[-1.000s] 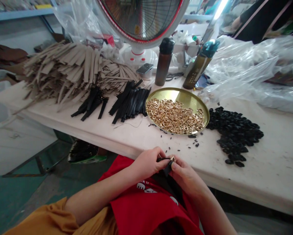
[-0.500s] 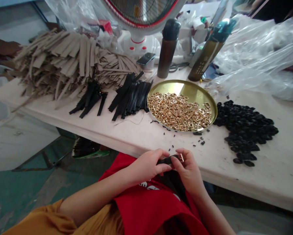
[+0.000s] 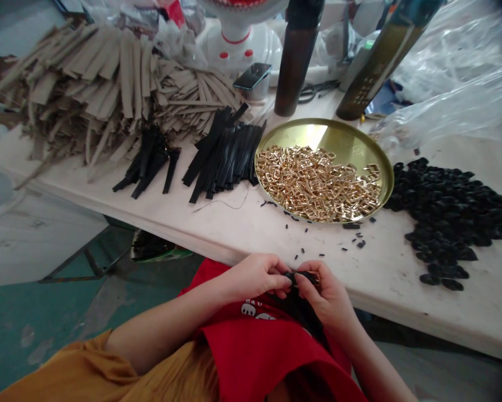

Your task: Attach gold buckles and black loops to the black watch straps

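My left hand [image 3: 264, 276] is closed at the table's front edge, its thumb and fingers pinching one end of a short black strap [image 3: 291, 277]. My right hand [image 3: 325, 291] grips the same strap from the other side, fingers closed. A small gold buckle [image 3: 316, 277] shows in part between the right fingers, at the strap; how it is fixed there is hidden. Beyond the hands, a round gold tray [image 3: 355, 133] holds a heap of gold buckles [image 3: 318, 184]. To its left lie flat black straps [image 3: 229, 159]; to its right is a pile of small black looped pieces [image 3: 455, 209].
Beige strips [image 3: 83, 84] are heaped at the left, with more black straps [image 3: 148, 162] before them. Behind stand a phone [image 3: 253, 76], a dark bottle [image 3: 296, 61], a tilted bottle [image 3: 380, 67], scissors [image 3: 318, 89] and a fan base [image 3: 238, 47]. Black scraps dot the table [image 3: 234, 234].
The view has shifted downward and closer to the table. My left fingers have drawn nearer the right hand and curled in. The buckle, plainer before, is now mostly covered by the right fingers.
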`<state>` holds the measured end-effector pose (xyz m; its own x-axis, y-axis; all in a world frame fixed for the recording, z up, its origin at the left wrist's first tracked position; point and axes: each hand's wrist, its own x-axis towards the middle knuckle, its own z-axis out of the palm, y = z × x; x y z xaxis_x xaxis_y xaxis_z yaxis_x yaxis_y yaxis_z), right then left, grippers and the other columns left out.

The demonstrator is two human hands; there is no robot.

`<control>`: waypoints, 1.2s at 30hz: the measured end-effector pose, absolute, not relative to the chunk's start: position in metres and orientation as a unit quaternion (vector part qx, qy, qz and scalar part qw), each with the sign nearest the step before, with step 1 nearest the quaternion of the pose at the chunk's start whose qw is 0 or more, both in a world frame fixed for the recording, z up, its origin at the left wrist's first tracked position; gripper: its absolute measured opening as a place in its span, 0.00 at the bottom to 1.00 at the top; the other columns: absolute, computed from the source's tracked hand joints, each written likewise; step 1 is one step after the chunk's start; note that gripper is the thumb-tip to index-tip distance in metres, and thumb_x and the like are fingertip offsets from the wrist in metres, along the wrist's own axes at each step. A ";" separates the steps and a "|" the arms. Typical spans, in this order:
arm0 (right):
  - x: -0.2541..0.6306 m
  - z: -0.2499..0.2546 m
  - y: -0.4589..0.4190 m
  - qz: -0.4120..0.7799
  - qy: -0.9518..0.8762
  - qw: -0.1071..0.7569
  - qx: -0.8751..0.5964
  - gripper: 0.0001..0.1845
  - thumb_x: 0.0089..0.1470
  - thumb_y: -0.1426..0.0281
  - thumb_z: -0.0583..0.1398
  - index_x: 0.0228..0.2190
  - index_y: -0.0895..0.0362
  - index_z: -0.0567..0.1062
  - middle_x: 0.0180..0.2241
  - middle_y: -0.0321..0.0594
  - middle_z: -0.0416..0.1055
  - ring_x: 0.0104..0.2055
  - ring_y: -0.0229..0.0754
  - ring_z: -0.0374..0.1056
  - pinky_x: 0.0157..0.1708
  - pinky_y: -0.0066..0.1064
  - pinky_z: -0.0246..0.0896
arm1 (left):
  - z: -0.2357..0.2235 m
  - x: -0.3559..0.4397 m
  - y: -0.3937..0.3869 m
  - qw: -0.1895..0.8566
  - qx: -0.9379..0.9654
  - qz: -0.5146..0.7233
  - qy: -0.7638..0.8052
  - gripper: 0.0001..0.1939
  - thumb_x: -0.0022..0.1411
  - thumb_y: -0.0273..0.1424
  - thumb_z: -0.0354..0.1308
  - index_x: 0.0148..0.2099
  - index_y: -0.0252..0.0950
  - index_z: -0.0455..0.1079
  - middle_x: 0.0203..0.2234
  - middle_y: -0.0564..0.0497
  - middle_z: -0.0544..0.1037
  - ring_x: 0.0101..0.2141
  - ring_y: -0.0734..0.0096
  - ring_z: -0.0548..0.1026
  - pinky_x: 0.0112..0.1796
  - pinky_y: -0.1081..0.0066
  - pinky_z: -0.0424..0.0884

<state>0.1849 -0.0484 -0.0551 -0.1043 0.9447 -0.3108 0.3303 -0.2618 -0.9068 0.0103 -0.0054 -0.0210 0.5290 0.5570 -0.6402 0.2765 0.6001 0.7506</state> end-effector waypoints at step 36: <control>0.258 -0.082 -0.008 0.066 -0.622 0.274 -0.731 0.25 0.50 0.51 0.46 0.35 0.56 0.69 0.32 0.48 0.72 0.27 0.50 0.69 0.25 0.39 0.61 | 0.010 -0.039 0.156 0.071 0.719 0.066 0.688 0.14 0.60 0.34 0.46 0.43 0.33 0.68 0.40 0.42 0.72 0.42 0.64 0.70 0.41 0.68 0.64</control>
